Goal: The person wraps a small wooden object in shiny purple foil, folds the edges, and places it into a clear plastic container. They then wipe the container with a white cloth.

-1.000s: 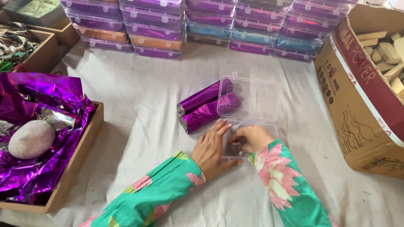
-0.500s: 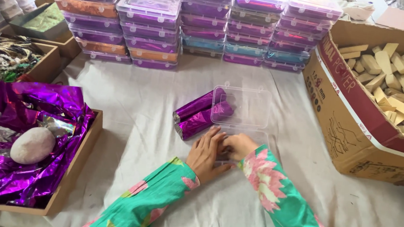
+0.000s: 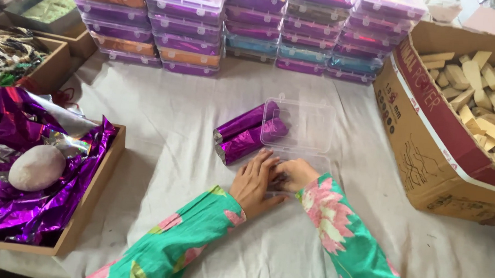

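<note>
Clear plastic box point(image 3: 298, 131) lies open beside two purple foil-wrapped rolls point(image 3: 243, 133).

Our hands, the left hand point(image 3: 254, 182) and the right hand point(image 3: 293, 174), cover most of the clear box's point(image 3: 298, 125) lower half, so we cannot see what lies under them. The cardboard box point(image 3: 427, 140) of wooden sticks runs off the right edge, and the wooden tray point(image 3: 89, 203) of purple foil off the left.
</note>
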